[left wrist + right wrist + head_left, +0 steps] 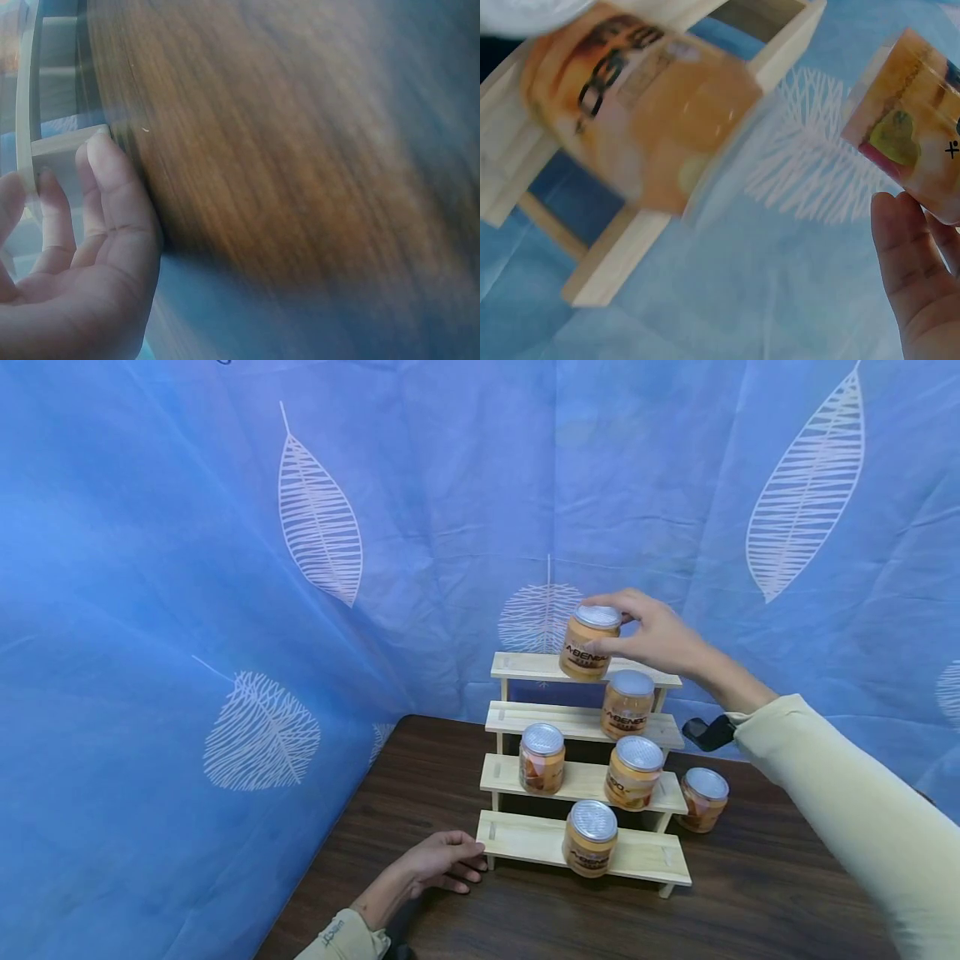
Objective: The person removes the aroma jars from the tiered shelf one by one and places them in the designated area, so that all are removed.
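My right hand [660,631] grips a jar [587,647] with a silver lid and an orange label, fingers at its lid and thumb against its side. This jar overlaps the top board of a pale wooden four-step display rack [517,832] in the head view. In the right wrist view, fingertips [900,217] lie along the held jar [911,135]; another jar [652,112] stands close to the camera. My left hand [442,862] is at the left end of the lowest board, its loosely bent fingers touching the rack's end [67,146].
On the rack's lower steps stand several similar jars, among them one on the second step [627,710] and one on the bottom step [591,843]. Another jar [703,802] stands on the dark wooden table [780,877], right of the rack. Blue leaf-patterned cloth [450,510] hangs behind.
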The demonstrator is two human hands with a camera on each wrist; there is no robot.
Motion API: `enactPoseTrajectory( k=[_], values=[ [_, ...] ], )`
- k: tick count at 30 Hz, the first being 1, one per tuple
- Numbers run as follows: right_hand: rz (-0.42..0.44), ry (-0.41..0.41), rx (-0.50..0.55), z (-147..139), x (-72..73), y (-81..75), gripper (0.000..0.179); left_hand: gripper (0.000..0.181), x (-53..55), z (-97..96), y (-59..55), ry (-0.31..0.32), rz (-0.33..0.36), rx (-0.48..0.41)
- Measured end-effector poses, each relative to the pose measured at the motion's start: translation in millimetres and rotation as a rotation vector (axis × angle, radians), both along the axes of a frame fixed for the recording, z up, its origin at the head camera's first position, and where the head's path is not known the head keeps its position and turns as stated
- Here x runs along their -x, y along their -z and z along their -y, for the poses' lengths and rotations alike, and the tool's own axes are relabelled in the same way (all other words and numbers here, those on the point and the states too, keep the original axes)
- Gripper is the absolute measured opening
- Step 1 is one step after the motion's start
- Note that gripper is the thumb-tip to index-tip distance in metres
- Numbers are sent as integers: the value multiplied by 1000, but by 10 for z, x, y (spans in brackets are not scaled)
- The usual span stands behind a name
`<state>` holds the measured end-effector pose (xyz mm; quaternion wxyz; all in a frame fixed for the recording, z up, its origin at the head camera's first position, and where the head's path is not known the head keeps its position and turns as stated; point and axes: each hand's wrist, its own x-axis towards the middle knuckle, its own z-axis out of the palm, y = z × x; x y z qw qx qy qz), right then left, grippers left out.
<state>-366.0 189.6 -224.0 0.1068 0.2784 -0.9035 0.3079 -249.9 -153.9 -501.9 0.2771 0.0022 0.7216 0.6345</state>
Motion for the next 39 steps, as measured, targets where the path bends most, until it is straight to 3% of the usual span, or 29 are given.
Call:
enactPoseTrajectory(
  k=[17, 32, 39],
  values=[
    [-8, 116, 8, -592, -187, -81, 64, 31, -7, 0, 14, 12, -18, -16],
    [-48, 249, -54, -1256, -374, 73, 65, 32, 2, 0, 8, 10, -10, -11],
    [-1, 291, -83, -1456, -435, 167, 76, 32, 1, 1, 31, 8, -9, -8]
  ],
)
